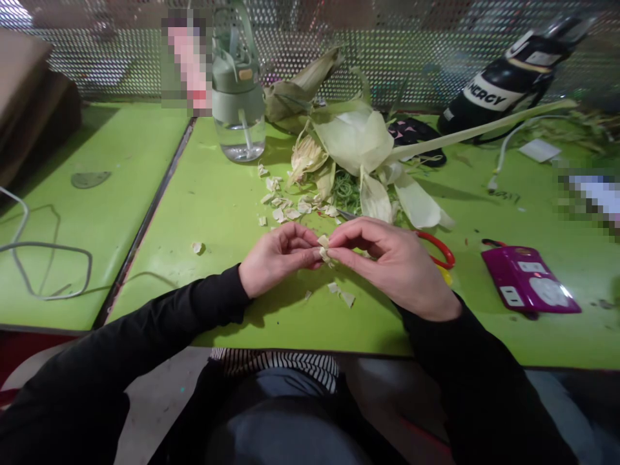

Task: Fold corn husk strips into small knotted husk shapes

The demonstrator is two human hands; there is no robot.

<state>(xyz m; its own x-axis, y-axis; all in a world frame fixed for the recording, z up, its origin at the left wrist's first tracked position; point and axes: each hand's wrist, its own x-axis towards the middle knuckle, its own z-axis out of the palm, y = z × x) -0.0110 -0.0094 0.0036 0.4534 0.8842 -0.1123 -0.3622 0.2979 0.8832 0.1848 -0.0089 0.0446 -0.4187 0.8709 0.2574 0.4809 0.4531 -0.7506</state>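
My left hand (pixel 285 255) and my right hand (pixel 387 261) meet over the table, each pinching a small piece of pale husk (pixel 323 250) between thumb and fingertips. Just beyond them lie several cut husk scraps (pixel 290 210), and a few more (pixel 346 297) are on the near side. Large dried corn husk leaves (pixel 356 135) spread behind the hands, beside a tangle of green strands (pixel 345 190). Partly hidden by my right hand, a pair of scissors shows its red handle (pixel 438 248).
At the back stands a green-lidded water bottle (pixel 239 97); a black bottle (pixel 504 90) leans at the right. A purple power socket block (pixel 530 281) lies to the right. Cardboard (pixel 33 110) and a grey cable (pixel 90 265) are on the left, beyond the gap between tables.
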